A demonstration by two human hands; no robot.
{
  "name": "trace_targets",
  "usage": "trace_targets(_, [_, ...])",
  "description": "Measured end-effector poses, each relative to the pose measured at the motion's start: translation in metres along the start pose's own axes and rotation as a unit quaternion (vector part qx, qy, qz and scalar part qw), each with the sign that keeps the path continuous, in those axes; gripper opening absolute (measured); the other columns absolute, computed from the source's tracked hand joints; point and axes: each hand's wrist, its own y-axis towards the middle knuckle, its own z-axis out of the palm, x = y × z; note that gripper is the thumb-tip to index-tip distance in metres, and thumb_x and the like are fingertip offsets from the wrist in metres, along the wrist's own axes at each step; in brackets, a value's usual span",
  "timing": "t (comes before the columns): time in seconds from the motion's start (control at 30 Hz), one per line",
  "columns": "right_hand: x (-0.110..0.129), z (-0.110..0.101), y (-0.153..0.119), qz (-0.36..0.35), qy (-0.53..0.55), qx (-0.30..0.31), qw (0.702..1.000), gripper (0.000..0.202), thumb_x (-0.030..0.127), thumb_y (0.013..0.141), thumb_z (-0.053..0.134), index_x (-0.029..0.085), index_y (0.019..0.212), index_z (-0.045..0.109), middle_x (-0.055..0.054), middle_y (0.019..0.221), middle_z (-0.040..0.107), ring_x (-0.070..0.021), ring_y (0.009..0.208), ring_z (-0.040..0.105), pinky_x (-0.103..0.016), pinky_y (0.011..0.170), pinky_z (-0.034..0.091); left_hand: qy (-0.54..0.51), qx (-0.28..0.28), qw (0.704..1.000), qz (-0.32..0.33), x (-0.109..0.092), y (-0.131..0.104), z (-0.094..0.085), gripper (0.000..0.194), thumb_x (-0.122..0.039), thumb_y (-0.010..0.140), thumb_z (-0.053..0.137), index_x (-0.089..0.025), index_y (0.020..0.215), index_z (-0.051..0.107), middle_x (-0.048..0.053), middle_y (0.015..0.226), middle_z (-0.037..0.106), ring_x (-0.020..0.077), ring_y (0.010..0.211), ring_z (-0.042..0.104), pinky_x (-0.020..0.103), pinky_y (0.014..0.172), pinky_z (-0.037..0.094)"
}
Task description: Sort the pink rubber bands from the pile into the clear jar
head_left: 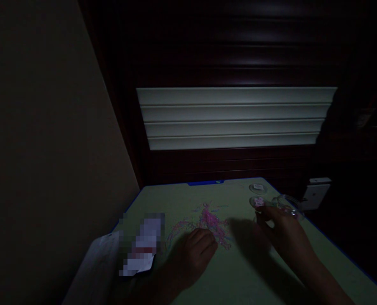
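A tangled pile of pink and bluish strands (pixel 210 219) lies on the pale green table (pixel 236 275). My left hand (pixel 198 254) rests at the near side of the pile with its fingers curled; what they hold, if anything, is hidden. On the right, my right hand (pixel 275 218) has thumb and forefinger drawn together at a small clear dish (pixel 258 202) with pinkish bits in it. Whether something is between those fingertips is too dark to tell. Just behind and to the right of this hand stands a clear round container (pixel 290 204).
A clear round lid with a white label (pixel 258 187) lies near the back right edge. At the left are a blurred-out flat item (pixel 148 237) and a white sheet or box (pixel 95 267). White boxes (pixel 317 195) stand beyond the table's right edge.
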Motion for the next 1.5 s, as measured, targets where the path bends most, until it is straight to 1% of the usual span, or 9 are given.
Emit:
trace_targets(0.1, [0.009,0.003,-0.001,-0.064,0.031,0.001,0.997,0.020,0.021,0.088,0.044,0.017,0.096,0.062,-0.009,0.089,0.067,-0.0198,0.077,0.062,-0.030,0.069,0.044,-0.008,0.007,1.000,-0.008,0.000,0.000,0.000,0.015,-0.012,0.093,0.044,-0.011,0.095,0.059,0.007,0.087,0.062,0.0189,0.086,0.056,0.035,0.073,0.051])
trace_targets(0.27, [0.029,0.013,-0.005,-0.163,0.030,0.087,0.982,0.021,0.017,0.090,0.044,0.017,0.101,0.062,-0.007,0.081,0.064,-0.0186,0.076,0.058,-0.029,0.068,0.040,-0.011,0.014,1.000,-0.010,-0.001,0.001,0.000,0.013,-0.011,0.092,0.045,-0.011,0.095,0.058,0.007,0.089,0.061,0.0189,0.087,0.055,0.035,0.072,0.050])
trace_targets(0.4, [0.043,0.025,-0.009,-0.206,0.023,0.147,0.967,0.016,0.022,0.091,0.046,0.019,0.092,0.062,-0.004,0.079,0.063,-0.0165,0.073,0.055,-0.029,0.068,0.036,0.002,0.018,1.000,-0.010,-0.001,-0.001,0.001,0.012,-0.011,0.092,0.046,-0.011,0.094,0.058,0.007,0.088,0.061,0.0191,0.086,0.054,0.036,0.071,0.050])
trace_targets(0.47, [0.046,0.032,-0.011,-0.221,0.011,0.148,0.964,0.016,0.024,0.091,0.047,0.019,0.087,0.061,-0.003,0.078,0.063,-0.0164,0.071,0.054,-0.030,0.069,0.035,0.004,0.021,1.000,-0.011,-0.001,-0.002,0.002,0.012,-0.011,0.092,0.046,-0.012,0.091,0.058,0.007,0.086,0.060,0.0188,0.085,0.054,0.035,0.070,0.050])
trace_targets(0.6, [0.044,0.041,-0.013,-0.216,-0.010,0.143,0.966,0.012,0.018,0.088,0.050,0.019,0.083,0.061,-0.002,0.077,0.063,-0.0161,0.071,0.053,-0.029,0.068,0.033,-0.002,0.034,0.999,-0.019,-0.002,-0.001,0.001,0.013,-0.011,0.092,0.046,-0.013,0.091,0.059,0.006,0.086,0.060,0.0184,0.084,0.054,0.035,0.070,0.050])
trace_targets(0.87, [0.040,0.042,-0.010,-0.216,-0.016,0.138,0.966,0.009,0.012,0.084,0.055,0.019,0.081,0.060,0.000,0.075,0.063,-0.0146,0.069,0.052,-0.029,0.069,0.031,-0.001,0.024,1.000,-0.008,0.000,-0.001,0.002,0.012,-0.010,0.091,0.047,-0.012,0.093,0.059,0.007,0.088,0.061,0.0193,0.085,0.054,0.035,0.071,0.050])
trace_targets(1.13, [0.039,0.045,-0.012,-0.223,-0.023,0.121,0.967,0.010,0.016,0.087,0.053,0.019,0.079,0.058,0.000,0.073,0.062,-0.0145,0.068,0.051,-0.028,0.067,0.031,-0.001,0.021,1.000,-0.008,-0.002,0.002,-0.001,0.014,-0.011,0.092,0.045,-0.012,0.090,0.059,0.007,0.086,0.061,0.0185,0.084,0.055,0.034,0.069,0.051])
trace_targets(1.3, [0.037,0.047,-0.012,-0.238,-0.029,0.123,0.963,0.009,0.016,0.086,0.054,0.020,0.080,0.059,0.000,0.073,0.062,-0.0148,0.068,0.051,-0.029,0.069,0.031,0.005,0.018,1.000,-0.006,-0.001,0.001,-0.001,0.014,-0.011,0.092,0.045,-0.013,0.092,0.060,0.007,0.084,0.061,0.0183,0.084,0.056,0.034,0.070,0.051])
trace_targets(1.5, [0.041,0.044,-0.012,-0.235,-0.036,0.134,0.962,0.011,0.016,0.088,0.053,0.019,0.080,0.060,0.000,0.073,0.063,-0.0143,0.067,0.052,-0.029,0.069,0.031,0.005,0.014,1.000,-0.008,-0.002,0.003,-0.001,0.016,-0.010,0.092,0.045,-0.013,0.091,0.060,0.007,0.085,0.062,0.0181,0.084,0.057,0.034,0.070,0.052])
